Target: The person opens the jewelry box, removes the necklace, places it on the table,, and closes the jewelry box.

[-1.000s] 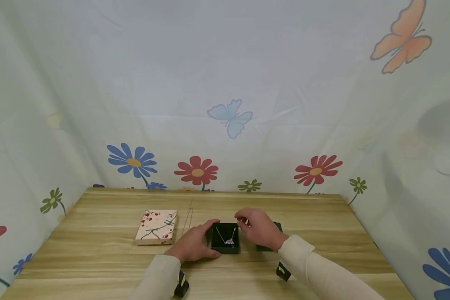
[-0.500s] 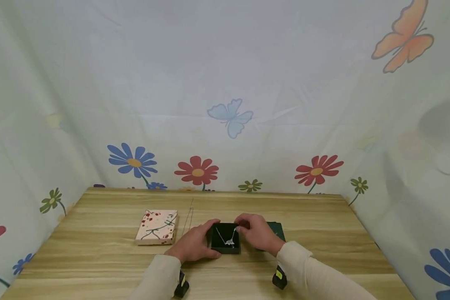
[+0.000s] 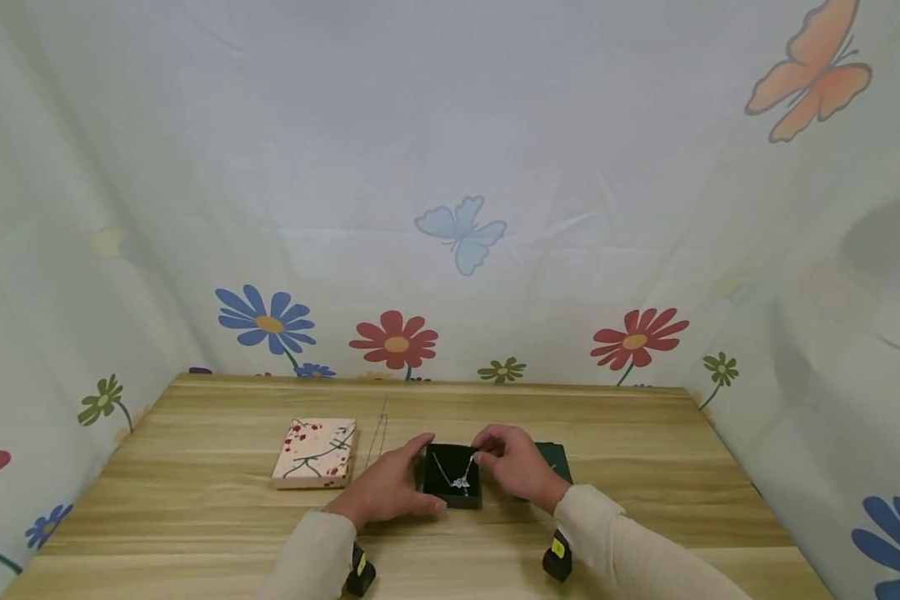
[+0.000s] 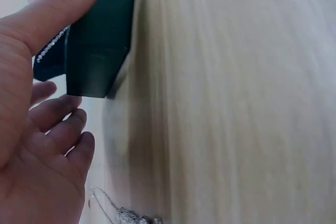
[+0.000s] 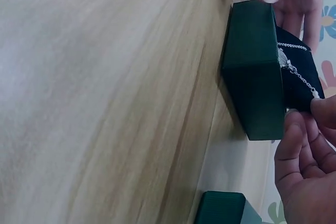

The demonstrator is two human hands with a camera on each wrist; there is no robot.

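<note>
A small dark green jewelry box (image 3: 462, 502) stands on the table, with a black insert pad (image 5: 300, 72) in it. Across the pad lies a silver necklace (image 3: 461, 482) with a sparkling pendant. From the right wrist view, the pad stands tilted up beyond the box's rim. My left hand (image 3: 382, 490) holds the box from the left, its thumb at the near corner and fingers at the far side. The right hand (image 3: 516, 463) pinches the pad's right corner between thumb and index finger, right by the chain's end.
A dark green lid (image 3: 557, 460) lies partly under the right hand. Left of the hands sits a pink flower-printed box (image 3: 313, 454). Another fine silver chain (image 3: 378, 435) is stretched out beside it on the wooden table (image 3: 615, 433). Printed fabric hangs behind.
My right hand has shifted slightly onto the pad's right corner, uncovering more of the green lid. The left thumb has eased a little at the box's near corner.
</note>
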